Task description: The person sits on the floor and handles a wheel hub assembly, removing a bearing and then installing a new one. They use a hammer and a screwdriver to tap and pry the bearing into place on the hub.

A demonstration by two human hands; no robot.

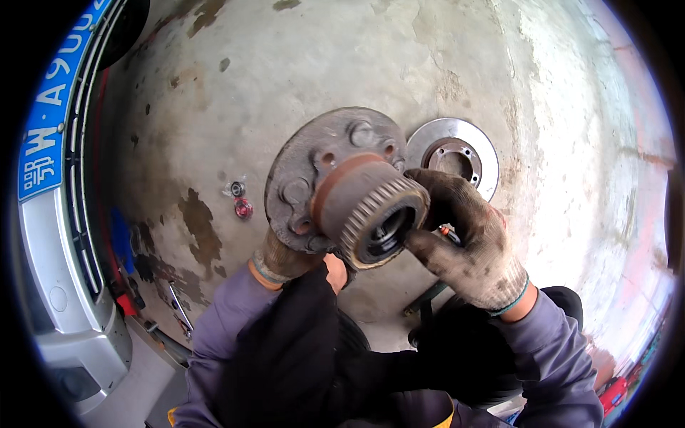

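Note:
I hold a rusty grey wheel hub [345, 182] with a round bolt flange, a toothed ring and a dark open bore at its end, tilted toward me. My left hand [282, 260], in a dirty knit glove, grips it from behind the flange's lower left, its fingers mostly hidden. My right hand [471, 253], gloved too, has its curled fingers at the right of the toothed end, with the thumb at the rim of the bore. A small orange-and-black object [449, 235] shows by the right hand, partly hidden. A shiny brake disc [486, 158] lies on the floor behind it.
A silver car bumper [64, 264] with a blue plate runs along the left. Small bearing parts [241, 200] lie on the stained concrete floor [214, 107]. A blue cloth [123, 242] and metal tools [182, 310] lie at lower left. A red object [612, 392] sits at lower right.

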